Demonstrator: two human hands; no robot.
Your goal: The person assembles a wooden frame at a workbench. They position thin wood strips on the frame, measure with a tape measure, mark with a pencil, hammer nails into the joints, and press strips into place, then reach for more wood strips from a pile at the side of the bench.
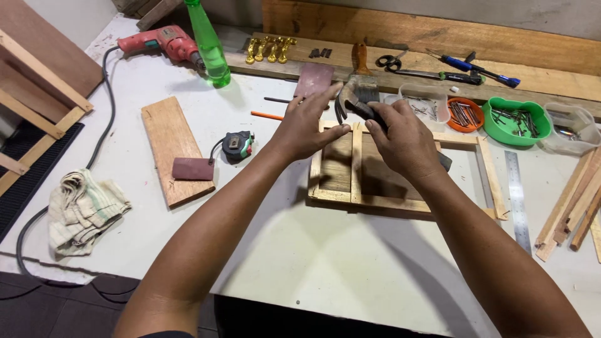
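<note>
**Both hands at the top rail of the wooden frame**

Your right hand (405, 134) is wrapped around the dark handle of a hammer (350, 103), whose metal head rests over the top edge of the wooden frame (357, 181). Your left hand (305, 127) is beside it, thumb and forefinger brought together near the hammer head; I cannot tell if they pinch something. The frame lies flat on the white table (300, 250), in the middle, made of pale strips with a darker panel inside.

To the right stand an orange round dish (464, 115) with nails, a green tub (517, 121) with screws or nails, and two clear plastic boxes (568, 128) with small metal pieces. A green bottle (210, 45) stands behind.
</note>
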